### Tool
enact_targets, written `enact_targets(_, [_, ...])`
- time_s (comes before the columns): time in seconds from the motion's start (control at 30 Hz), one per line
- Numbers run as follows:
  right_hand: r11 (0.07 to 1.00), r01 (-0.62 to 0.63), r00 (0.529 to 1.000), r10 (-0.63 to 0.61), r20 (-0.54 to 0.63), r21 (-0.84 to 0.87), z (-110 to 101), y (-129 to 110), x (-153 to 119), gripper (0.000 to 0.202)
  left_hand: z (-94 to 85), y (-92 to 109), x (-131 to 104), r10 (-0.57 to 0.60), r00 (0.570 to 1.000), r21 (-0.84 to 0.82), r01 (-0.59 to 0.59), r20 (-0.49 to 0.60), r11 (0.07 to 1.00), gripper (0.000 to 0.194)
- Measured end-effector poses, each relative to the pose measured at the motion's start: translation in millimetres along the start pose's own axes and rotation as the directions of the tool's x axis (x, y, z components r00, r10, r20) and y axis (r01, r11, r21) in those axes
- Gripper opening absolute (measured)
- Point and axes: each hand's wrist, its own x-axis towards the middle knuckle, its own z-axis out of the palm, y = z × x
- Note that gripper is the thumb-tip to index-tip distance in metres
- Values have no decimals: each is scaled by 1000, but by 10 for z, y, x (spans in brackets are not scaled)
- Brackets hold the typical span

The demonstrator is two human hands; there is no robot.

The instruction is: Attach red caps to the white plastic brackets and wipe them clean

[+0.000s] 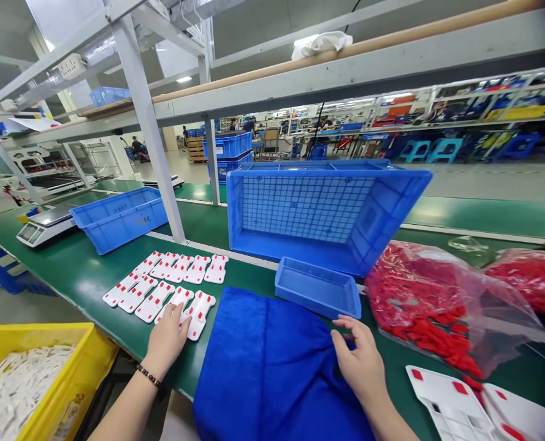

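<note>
My left hand [167, 337] reaches over the near row of white plastic parts [154, 301] with red pads, its fingers apart and touching or just above the parts nearest the blue cloth. A second row of such parts [197, 269] lies behind. The blue cloth [263, 367] is spread on the green table between my hands. My right hand [357, 355] is over the cloth's right side, thumb and fingers apart, with nothing visible in it. Just beyond it is a small blue tray [318, 288]. Two larger white pieces [456, 398] with red pads lie at the lower right.
A large blue crate [300, 208] lies on its side behind the tray. Bags of red parts [414, 288] are at the right. A blue bin [120, 217] and scale [51, 223] stand left. A yellow crate [81, 367] holds white pieces. A metal frame post [148, 122] rises from the table.
</note>
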Motion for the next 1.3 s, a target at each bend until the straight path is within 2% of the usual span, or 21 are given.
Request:
enact_targets(0.07, [1000,1,1000,-1,9,2,-5,3,-1,21,46,16,-30,125,991,212,-114,-40,970,42])
enact_targets(0.2, [1000,23,999,-23,48,1,3,30,-8,17,183,29,-72,291,956,368,-287,45,884,42])
enact_targets(0.33, [999,35,997,-35,63,0,22,39,5,15,242,55,-49,292,955,477,-280,50,833,36])
enact_targets(0.47, [997,70,996,-71,48,18,3,-74,32,12,229,64,19,295,954,557,-279,64,782,35])
enact_targets(0.63, [997,68,997,-69,21,32,-9,-209,124,13,265,50,323,323,946,597,-264,8,758,43])
enact_targets(0.7, [998,66,997,-66,34,2,-5,-228,155,15,260,200,461,371,928,559,-289,-36,777,45])
enact_targets(0.77, [997,74,996,-72,60,-34,-4,-240,166,16,220,480,511,444,895,429,-386,-39,817,39])
enact_targets(0.8, [996,76,995,-72,75,-50,-7,-245,166,16,195,650,493,486,874,342,-458,4,821,37])
enact_targets(0.87, [994,71,993,-63,100,-78,-20,-250,163,15,170,983,384,508,854,180,-520,111,835,35])
enact_targets(0.9, [993,66,992,-55,110,-93,-31,-248,164,14,182,1116,306,534,827,118,-556,176,823,35])
enact_targets(0.97, [990,50,991,-34,128,-131,-68,-240,173,13,262,1258,134,592,764,50,-623,257,781,36])
enact_targets(1.03, [983,32,986,-1,167,-179,-121,-231,187,11,401,1212,-25,610,733,48,-650,302,758,37])
enact_targets(1.1, [973,17,974,37,225,-232,-191,-237,201,10,553,1020,-154,602,746,97,-648,285,756,36])
enact_targets(1.17, [963,32,953,51,297,-268,-279,-273,205,11,676,779,-244,604,757,171,-649,252,742,48])
enact_targets(1.23, [961,84,917,29,397,-263,-376,-340,188,13,745,580,-280,607,753,212,-655,254,725,56])
enact_targets(1.3, [963,145,849,-4,529,-225,-466,-424,145,13,758,465,-246,612,737,217,-673,287,708,57])
